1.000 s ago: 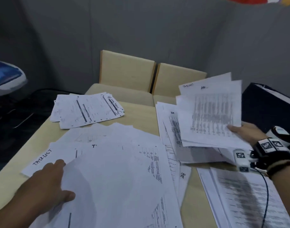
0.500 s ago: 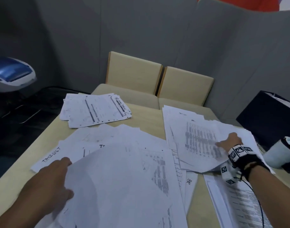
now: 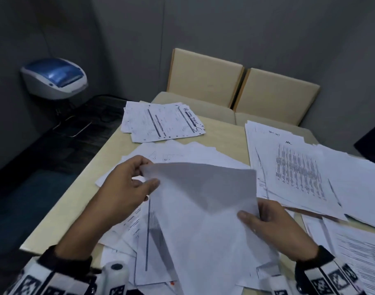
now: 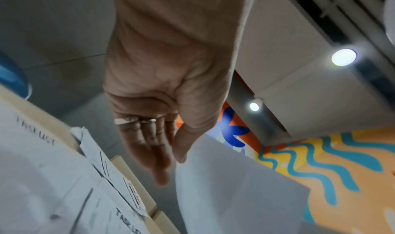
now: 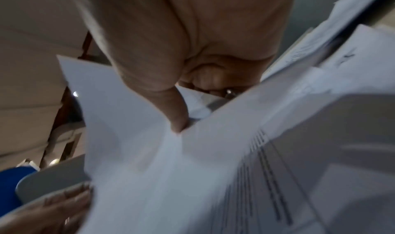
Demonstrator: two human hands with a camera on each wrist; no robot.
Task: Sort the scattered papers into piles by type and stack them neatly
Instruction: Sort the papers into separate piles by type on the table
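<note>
A blank white sheet (image 3: 203,211) is lifted off the loose heap of papers (image 3: 182,154) in the middle of the table. My left hand (image 3: 148,175) pinches its upper left corner, thumb on the near face and fingers behind. At the sheet's right edge my right hand (image 3: 250,213) pinches it, thumb on top. The right wrist view shows that thumb (image 5: 177,119) pressing into the sheet (image 5: 128,136). In the left wrist view the sheet (image 4: 235,195) sits between thumb and straightish fingers (image 4: 158,153). A pile of forms (image 3: 161,122) lies far left, and a printed pile (image 3: 299,167) lies right.
More printed sheets (image 3: 361,252) lie at the near right. Two beige chairs (image 3: 205,79) stand behind the tan table (image 3: 75,199). A white and blue machine (image 3: 54,77) sits at the far left, and a dark object (image 3: 371,143) at the right edge.
My right hand laid its printed sheets on the right pile, let go and came across to the blank sheet. My left hand went from pressing on the heap to lifting that sheet.
</note>
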